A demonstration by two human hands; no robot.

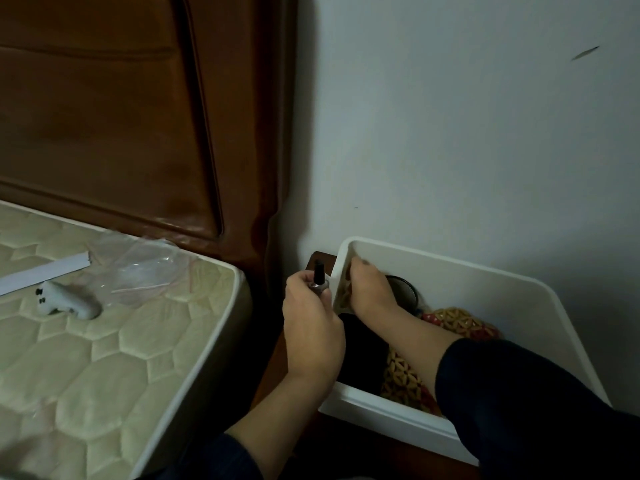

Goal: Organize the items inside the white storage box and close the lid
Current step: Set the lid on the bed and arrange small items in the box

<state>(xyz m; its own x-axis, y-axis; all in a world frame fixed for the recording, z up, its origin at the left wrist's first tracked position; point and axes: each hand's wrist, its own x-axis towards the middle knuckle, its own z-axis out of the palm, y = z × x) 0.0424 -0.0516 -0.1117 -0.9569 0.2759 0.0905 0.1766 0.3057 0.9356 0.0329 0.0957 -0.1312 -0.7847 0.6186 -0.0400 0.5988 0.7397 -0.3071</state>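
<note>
The white storage box (491, 271) stands open on a dark wooden nightstand against the wall. My left hand (311, 327) grips a small bottle with a black cap (318, 277) just outside the box's left wall. My right hand (370, 289) reaches into the box's far left corner, fingers curled round something brownish that I cannot identify. Inside lie a woven beaded item (457, 322), a black item (363, 355) and a round dark mesh thing (405, 285). No lid is in view.
A bare quilted mattress (104, 341) fills the left, bearing a clear plastic bag (138, 268), a white strip (41, 271) and a small white device (65, 301). A brown wooden headboard (121, 116) rises behind it. The wall (467, 133) backs the box.
</note>
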